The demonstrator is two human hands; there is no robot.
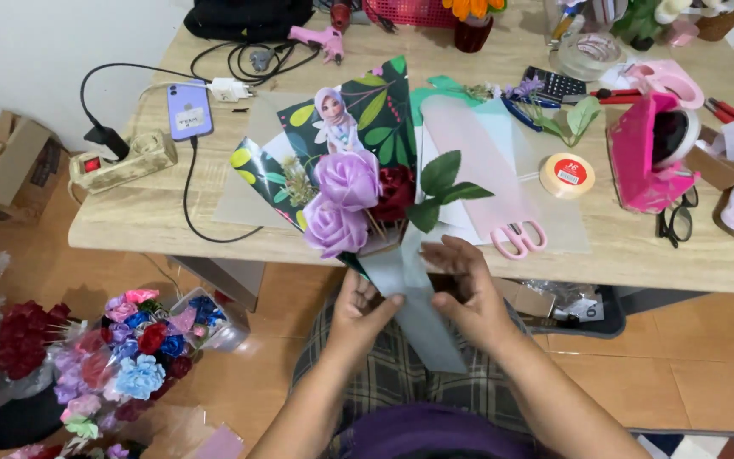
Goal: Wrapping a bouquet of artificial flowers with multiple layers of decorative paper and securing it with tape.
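1. A wooden surface (pixel 146 212) crowded with craft supplies lies far; its near edge sits just behind the bouquet.
2. The bouquet (pixel 358 191), with purple and dark red fabric roses, is held centre, above the lap; it could tip if the grip loosens.
3. Grey wrapping paper (pixel 418 314) may crease or slide off.
4. Left hand (pixel 358 310) and right hand (pixel 469 293) both pinch the paper.

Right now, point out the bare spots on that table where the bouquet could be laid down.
Barest is the tabletop at the near-left edge, between the power strip and the leaf-print wrapping paper; only a cable crosses it. A narrower strip lies between the tape roll and the glasses. The far edge and right end are crowded.
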